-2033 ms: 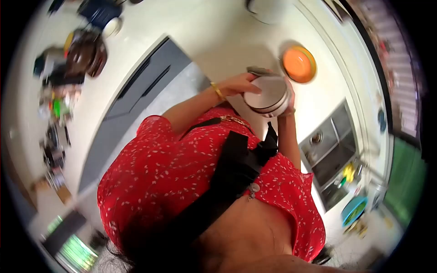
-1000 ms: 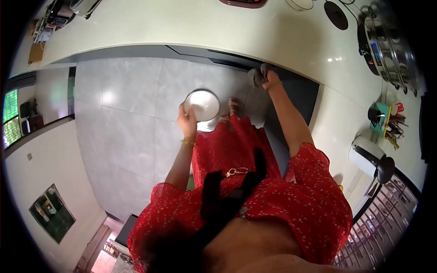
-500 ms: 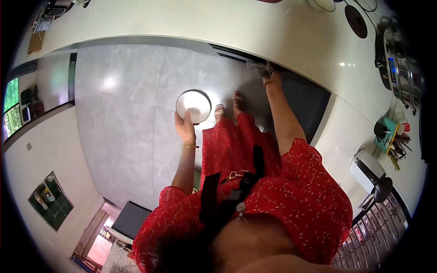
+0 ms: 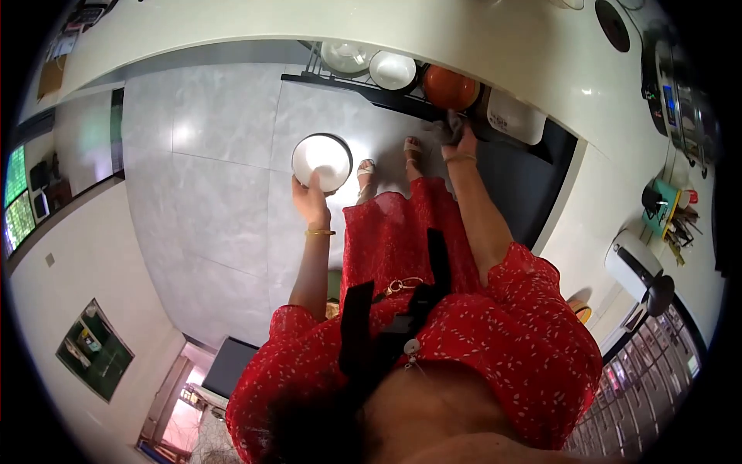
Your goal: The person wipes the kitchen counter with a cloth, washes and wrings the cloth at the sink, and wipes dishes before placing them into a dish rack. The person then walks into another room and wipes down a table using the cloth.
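My left hand (image 4: 311, 203) grips a white bowl with a dark rim (image 4: 322, 161) over the floor, thumb inside the bowl. On the right, my right hand (image 4: 461, 143) is closed on a crumpled grey cloth (image 4: 447, 131), at the dark front edge of a pulled-out drawer (image 4: 371, 94). Whether its fingers also hook that edge cannot be told. Inside the drawer are a clear glass bowl (image 4: 345, 57), a white bowl (image 4: 393, 70), an orange bowl (image 4: 448, 87) and a whitish rectangular container (image 4: 514, 117).
A pale countertop (image 4: 232, 19) runs above the drawer and down the right side. On it stand a steamer-like appliance (image 4: 684, 116), a green utensil holder (image 4: 659, 205) and a white kettle (image 4: 630, 263). Grey floor tiles (image 4: 209, 185) lie at the left, and my feet stand below the drawer.
The drawer has come out from under the counter, showing the bowls inside. My right hand with the cloth has moved slightly down. The bowl in my left hand has shifted slightly up and left.
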`<state>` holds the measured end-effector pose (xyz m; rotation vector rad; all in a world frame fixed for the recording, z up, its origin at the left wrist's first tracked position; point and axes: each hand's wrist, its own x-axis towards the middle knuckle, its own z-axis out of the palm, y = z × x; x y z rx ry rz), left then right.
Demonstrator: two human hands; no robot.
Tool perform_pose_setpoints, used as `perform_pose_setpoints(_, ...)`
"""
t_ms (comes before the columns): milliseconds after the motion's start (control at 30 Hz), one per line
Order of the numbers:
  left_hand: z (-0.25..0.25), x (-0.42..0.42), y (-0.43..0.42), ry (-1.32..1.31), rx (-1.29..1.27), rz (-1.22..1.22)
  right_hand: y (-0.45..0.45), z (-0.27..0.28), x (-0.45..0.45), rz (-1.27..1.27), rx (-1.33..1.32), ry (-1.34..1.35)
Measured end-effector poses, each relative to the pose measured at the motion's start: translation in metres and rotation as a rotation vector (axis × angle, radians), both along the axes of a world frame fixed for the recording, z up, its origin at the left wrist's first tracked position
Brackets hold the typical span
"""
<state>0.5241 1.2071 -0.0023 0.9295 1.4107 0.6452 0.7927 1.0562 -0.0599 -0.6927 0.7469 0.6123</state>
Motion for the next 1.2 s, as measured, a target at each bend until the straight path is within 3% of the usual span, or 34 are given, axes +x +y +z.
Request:
perform_pose_setpoints(67, -0.002, -0.004, 0.018, -0.047, -0.024, -0.028, 0.011, -0.008, -0.017, 0.258, -0.150, 0.020)
perform_pose_setpoints(100, 0.002, 0.016, -0.012, -0.040, -0.040, -0.059, 0.004, -0.023, -0.019, 0.362, -0.182, 0.024)
perform_pose_setpoints(167, -0.001, 0.032, -0.008, -0.107, -0.040, -0.131, 0.009, -0.080, -0.029, 0.481, -0.255, 0.053)
perform_pose_setpoints(300, 0.001, 0.045, 0.049, -0.148, -0.071, -0.364, 0.060, -0.028, -0.078, 0.489, -1.066, 0.012)
perform_pose_setpoints(333, 0.004, 0.056, 0.058, -0.118, -0.075, -0.398, 0.064, -0.008, -0.080, 0.515, -1.124, -0.034)
perform_pose_setpoints(433, -0.011, 0.083, 0.071, -0.114, -0.033, -0.522, 0.023, -0.018, -0.075, 0.279, -1.250, -0.190)
perform_pose_setpoints(500, -0.025, 0.102, 0.079, -0.044, -0.031, -0.614, -0.019, -0.021, -0.052, 0.137, -1.215, 0.001)
perform_pose_setpoints(600, -0.025, 0.128, 0.091, 0.082, -0.039, -0.771, -0.093, -0.032, -0.020, 0.212, -1.280, 0.103)
perform_pose_setpoints(700, -0.037, 0.148, 0.092, 0.096, 0.040, -0.802, -0.152, -0.059, 0.009, -0.284, -0.989, 0.085)
perform_pose_setpoints(800, -0.069, 0.154, 0.104, 0.036, -0.065, -0.821, -0.198, -0.013, 0.024, -0.273, -1.032, -0.075)
perform_pose_setpoints(867, -0.063, 0.164, 0.097, 0.120, -0.095, -0.808, -0.235, -0.011, 0.046, -0.214, -1.149, 0.050)
perform_pose_setpoints(1000, -0.103, 0.168, 0.095, 0.130, -0.062, -0.763, -0.213, 0.028, 0.051, 0.140, -1.445, 0.256)
perform_pose_setpoints(1100, -0.100, 0.178, 0.090, 0.320, 0.021, -0.851, -0.181, 0.008, 0.015, 0.231, -0.832, -0.019)
perform_pose_setpoints(1133, -0.108, 0.180, 0.090, 0.325, 0.017, -0.863, -0.152, -0.002, 0.015, 0.229, -0.993, 0.010)
perform_pose_setpoints(1167, -0.123, 0.178, 0.093, 0.397, 0.181, -0.956, -0.145, 0.006, 0.004, 0.438, -1.194, 0.137)
perform_pose_setpoints(1200, -0.140, 0.174, 0.099, 0.470, 0.347, -1.047, -0.151, -0.038, -0.006, 0.541, -1.238, 0.108)
